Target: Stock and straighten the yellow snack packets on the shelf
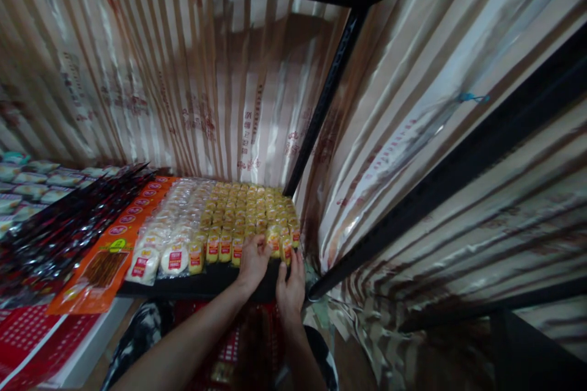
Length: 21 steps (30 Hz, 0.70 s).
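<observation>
Small yellow snack packets [250, 211] with red-and-white labels stand in tight rows on a dark shelf [197, 281]. At the front row, my left hand [252, 264] has its fingers curled in against the packets; what lies within them is hidden. Just to its right, my right hand [292, 287] has its thumb and fingers on either side of a front snack packet [287, 252] near the right end of the row. Left of the yellow rows are clear packets with round white pieces [174, 258].
An orange snack bag [103, 269] and dark shiny packs [64, 226] lie further left, with white packets [32, 180] beyond. A black post [325, 101] and a slanting black beam [413, 201] flank the right side. Striped sheeting [206, 73] hangs behind. Red crates [41, 342] stand below.
</observation>
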Motion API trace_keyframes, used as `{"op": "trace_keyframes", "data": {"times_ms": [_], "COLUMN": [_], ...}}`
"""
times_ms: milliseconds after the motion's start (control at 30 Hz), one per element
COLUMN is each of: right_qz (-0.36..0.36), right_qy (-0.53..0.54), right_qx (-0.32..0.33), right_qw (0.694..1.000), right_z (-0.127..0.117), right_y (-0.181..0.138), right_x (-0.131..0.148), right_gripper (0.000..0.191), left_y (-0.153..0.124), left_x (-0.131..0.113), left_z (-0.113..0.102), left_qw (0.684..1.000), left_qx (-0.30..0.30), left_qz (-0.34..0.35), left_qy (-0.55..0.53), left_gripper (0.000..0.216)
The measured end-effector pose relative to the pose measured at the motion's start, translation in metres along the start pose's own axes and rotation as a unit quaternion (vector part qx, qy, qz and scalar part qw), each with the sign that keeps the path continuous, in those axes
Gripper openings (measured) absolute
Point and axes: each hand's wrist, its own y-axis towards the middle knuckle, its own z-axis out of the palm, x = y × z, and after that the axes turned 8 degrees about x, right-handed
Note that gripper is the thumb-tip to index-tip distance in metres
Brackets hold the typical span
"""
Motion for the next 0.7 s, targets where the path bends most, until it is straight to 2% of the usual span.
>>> {"op": "trace_keyframes", "data": {"times_ms": [133, 267, 433, 567, 700], "right_qz": [-0.002, -0.025, -0.038, -0.034, -0.043], "right_qy": [-0.033, -0.056, -0.090, -0.096, -0.098], "right_qx": [0.030, 0.007, -0.020, -0.028, -0.031], "right_qw": [0.999, 0.998, 0.995, 0.994, 0.994], "right_z": [0.020, 0.033, 0.031, 0.025, 0.022], "right_y": [0.005, 0.001, -0.003, -0.004, -0.004], "right_x": [-0.019, -0.025, -0.022, -0.011, -0.004], "right_gripper": [0.058, 0.052, 0.048, 0.042, 0.038], "left_y": [0.021, 0.033, 0.043, 0.051, 0.053], "left_x": [-0.007, -0.017, -0.024, -0.029, -0.033], "left_z": [0.010, 0.026, 0.045, 0.052, 0.051], "left_qw": [0.999, 0.998, 0.996, 0.993, 0.984], "left_qx": [-0.001, 0.019, 0.037, 0.057, 0.093], "left_qz": [0.028, 0.056, 0.081, 0.093, 0.113], "left_qy": [-0.023, -0.025, 0.013, 0.054, 0.105], "left_gripper": [0.033, 0.045, 0.031, 0.021, 0.030]}}
